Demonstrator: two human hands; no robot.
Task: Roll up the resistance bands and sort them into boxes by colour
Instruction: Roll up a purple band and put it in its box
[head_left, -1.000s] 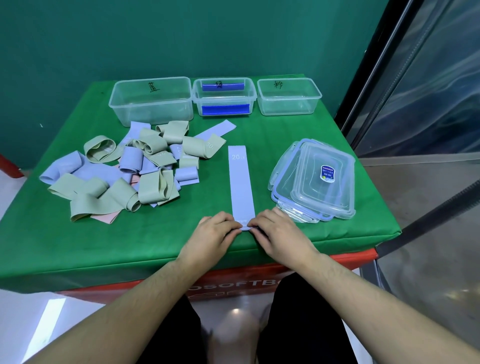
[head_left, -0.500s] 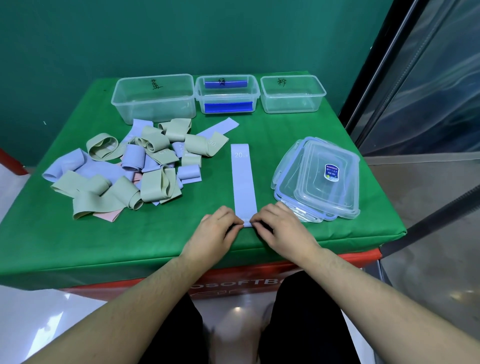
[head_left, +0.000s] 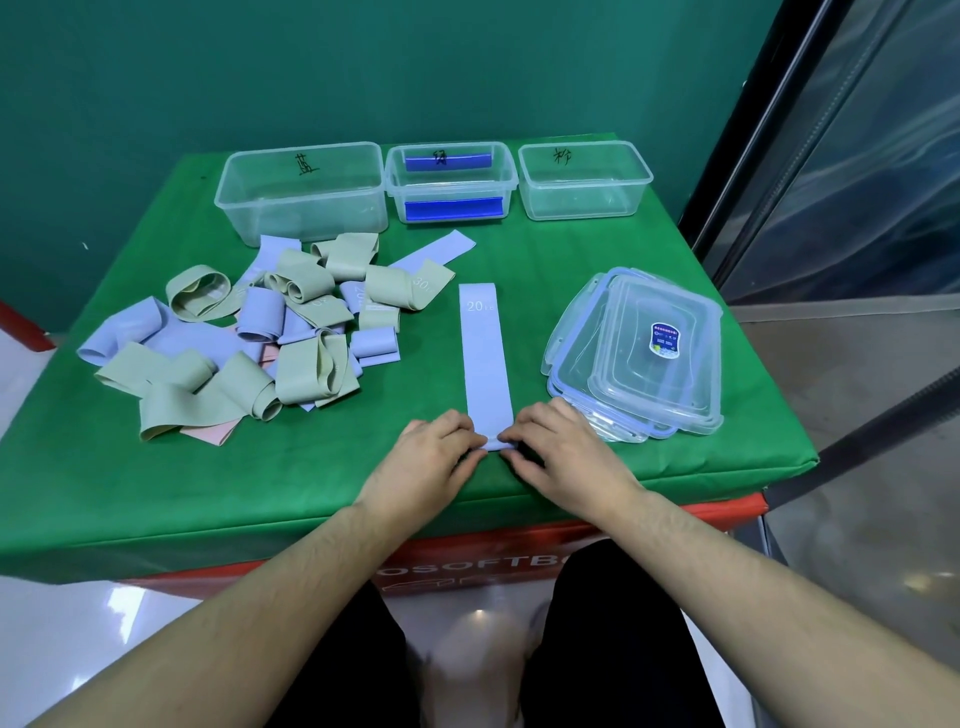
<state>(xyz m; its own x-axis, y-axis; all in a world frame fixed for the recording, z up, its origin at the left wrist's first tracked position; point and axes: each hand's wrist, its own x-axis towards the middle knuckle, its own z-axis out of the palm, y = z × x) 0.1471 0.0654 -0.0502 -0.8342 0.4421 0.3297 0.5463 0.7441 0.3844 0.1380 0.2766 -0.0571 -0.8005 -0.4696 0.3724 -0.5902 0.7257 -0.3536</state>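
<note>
A flat lilac-blue rubber resistance band (head_left: 485, 358) lies lengthwise on the green-covered bench (head_left: 311, 483). The left hand (head_left: 423, 460) and right hand (head_left: 563, 452) each have a grip pinching its near end, seemingly starting the roll; next comes rolling forward evenly.

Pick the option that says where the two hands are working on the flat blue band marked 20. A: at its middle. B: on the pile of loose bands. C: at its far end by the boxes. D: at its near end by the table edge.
D: the left hand and the right hand both pinch the near end of the blue band, which lies flat and points away toward the boxes.
</note>
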